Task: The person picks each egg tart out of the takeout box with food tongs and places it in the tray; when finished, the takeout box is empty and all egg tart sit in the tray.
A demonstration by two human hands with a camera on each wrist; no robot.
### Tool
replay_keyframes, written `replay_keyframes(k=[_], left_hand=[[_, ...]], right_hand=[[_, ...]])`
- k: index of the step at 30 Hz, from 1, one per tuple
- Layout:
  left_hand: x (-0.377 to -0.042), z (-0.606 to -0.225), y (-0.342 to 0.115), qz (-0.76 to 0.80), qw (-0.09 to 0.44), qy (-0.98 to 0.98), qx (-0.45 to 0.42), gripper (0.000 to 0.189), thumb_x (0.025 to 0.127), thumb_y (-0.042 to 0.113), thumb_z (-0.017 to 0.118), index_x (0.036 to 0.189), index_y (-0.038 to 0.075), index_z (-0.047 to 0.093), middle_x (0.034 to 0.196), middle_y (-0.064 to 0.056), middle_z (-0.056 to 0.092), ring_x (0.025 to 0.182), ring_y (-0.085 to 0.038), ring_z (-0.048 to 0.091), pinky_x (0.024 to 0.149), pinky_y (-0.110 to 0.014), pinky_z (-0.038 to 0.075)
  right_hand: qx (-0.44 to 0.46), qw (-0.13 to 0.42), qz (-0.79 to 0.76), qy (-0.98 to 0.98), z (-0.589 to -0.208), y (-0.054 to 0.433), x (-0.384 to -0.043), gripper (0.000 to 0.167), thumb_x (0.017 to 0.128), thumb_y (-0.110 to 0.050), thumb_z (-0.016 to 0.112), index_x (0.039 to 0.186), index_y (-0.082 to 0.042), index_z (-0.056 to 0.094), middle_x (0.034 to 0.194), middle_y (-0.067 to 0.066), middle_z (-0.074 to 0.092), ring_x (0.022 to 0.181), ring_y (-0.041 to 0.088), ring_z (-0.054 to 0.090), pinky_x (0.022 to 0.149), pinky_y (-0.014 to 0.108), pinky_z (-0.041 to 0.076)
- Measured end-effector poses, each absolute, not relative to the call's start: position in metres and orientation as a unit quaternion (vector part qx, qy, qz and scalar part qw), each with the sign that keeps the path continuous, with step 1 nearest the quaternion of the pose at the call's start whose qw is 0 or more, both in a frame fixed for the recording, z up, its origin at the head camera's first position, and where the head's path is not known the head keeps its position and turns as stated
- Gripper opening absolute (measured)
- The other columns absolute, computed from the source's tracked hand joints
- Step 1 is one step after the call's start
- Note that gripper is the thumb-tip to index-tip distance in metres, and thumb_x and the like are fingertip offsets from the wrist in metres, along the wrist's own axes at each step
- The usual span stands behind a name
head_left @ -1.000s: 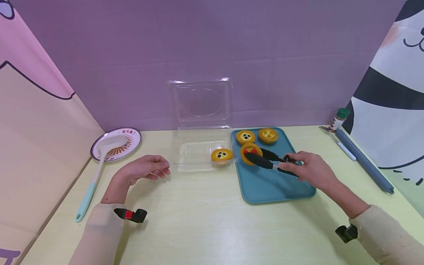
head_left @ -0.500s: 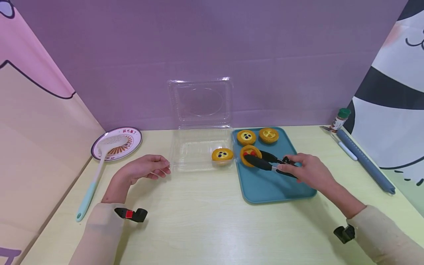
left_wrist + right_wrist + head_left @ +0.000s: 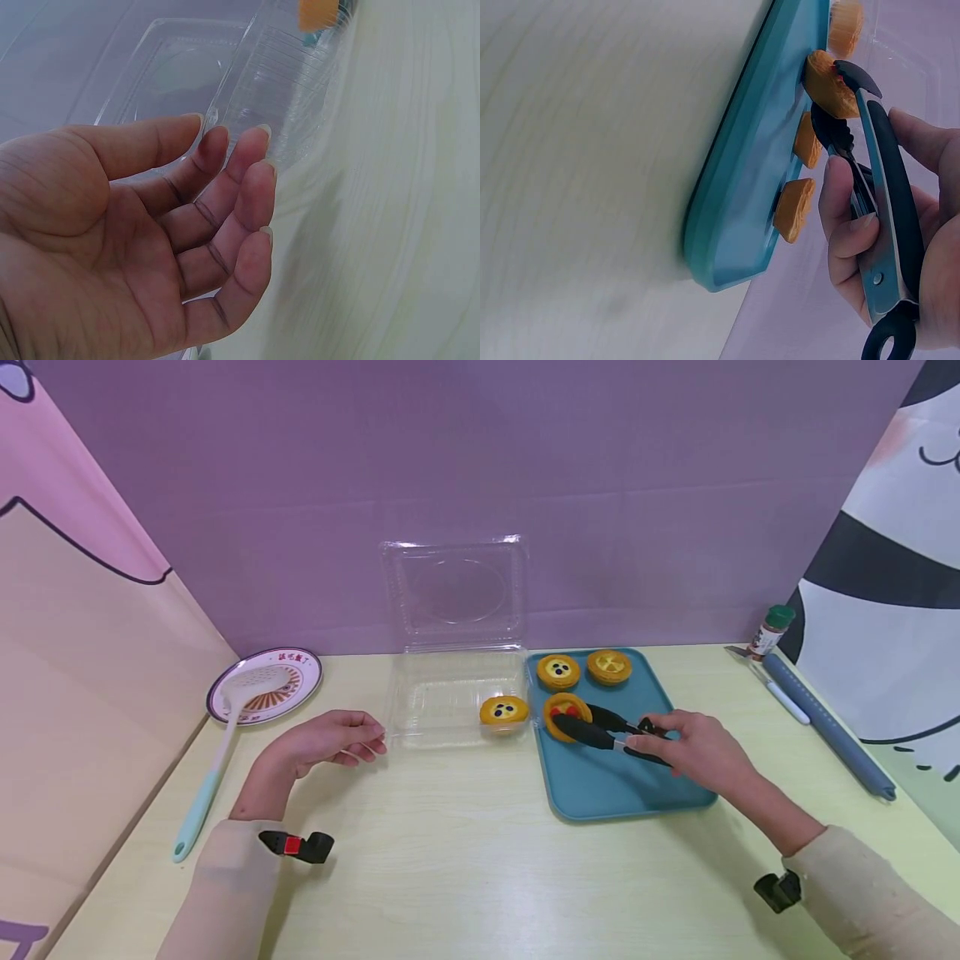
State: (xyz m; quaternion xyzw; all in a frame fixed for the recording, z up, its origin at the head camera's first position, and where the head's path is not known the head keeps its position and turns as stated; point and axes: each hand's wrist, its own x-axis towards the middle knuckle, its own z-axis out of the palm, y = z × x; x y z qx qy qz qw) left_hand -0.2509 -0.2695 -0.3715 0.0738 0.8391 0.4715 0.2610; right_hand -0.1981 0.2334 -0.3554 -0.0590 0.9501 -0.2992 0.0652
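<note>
My right hand grips black-and-steel tongs. Their black tips lie at a round yellow tart with red pieces on top, over the left part of a blue tray. The right wrist view shows this tart tilted between the tips; whether it touches the tray I cannot tell. Two more tarts, one dark-dotted and one plain yellow, sit at the tray's far end. Left of it stands a clear hinged box, lid up, with a dotted tart inside. My left hand holds nothing, fingers loosely bent, near the box's front left corner.
At the far left a white skimmer with a pale blue handle leans on a patterned plate. Along the right side lie a blue roll, a knife and a green-capped jar. A purple backdrop rises behind the table.
The tongs and the red-topped tart have shifted slightly toward me, away from the tarts at the tray's far end. My left hand has stayed in place.
</note>
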Motion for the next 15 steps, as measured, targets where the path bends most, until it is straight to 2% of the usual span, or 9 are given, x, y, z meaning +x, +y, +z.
replay_keyframes(k=[4,11,15], left_hand=[[-0.2507,-0.3714,-0.2695,0.472,0.262,0.839,0.074,0.036,0.104,0.03,0.053,0.12,-0.002,0.057,0.11,-0.009,0.07,0.099,-0.02,0.066,0.087,-0.034,0.053],[-0.2504,-0.3705,-0.2687,0.472,0.263,0.838,0.075,0.036,0.105,0.03,0.052,0.119,-0.002,0.057,0.109,-0.008,0.07,0.098,-0.019,0.065,0.087,-0.034,0.053],[-0.2504,-0.3704,-0.2682,0.473,0.263,0.837,0.075,0.036,0.104,0.03,0.053,0.119,-0.003,0.057,0.109,-0.008,0.07,0.098,-0.019,0.065,0.086,-0.033,0.053]], right_hand=[[-0.057,0.071,-0.3,0.95,-0.3552,0.2331,-0.1986,0.076,0.091,-0.056,0.066,0.143,-0.003,0.054,0.133,0.025,0.058,0.063,0.018,0.066,0.061,0.032,0.047],[-0.058,0.074,-0.3,0.949,-0.3537,0.2347,-0.1988,0.077,0.09,-0.057,0.067,0.143,-0.003,0.053,0.129,0.023,0.059,0.063,0.02,0.066,0.061,0.032,0.047],[-0.057,0.076,-0.302,0.949,-0.3526,0.2346,-0.1991,0.079,0.09,-0.058,0.067,0.144,-0.003,0.052,0.133,0.025,0.057,0.064,0.02,0.067,0.063,0.032,0.048]])
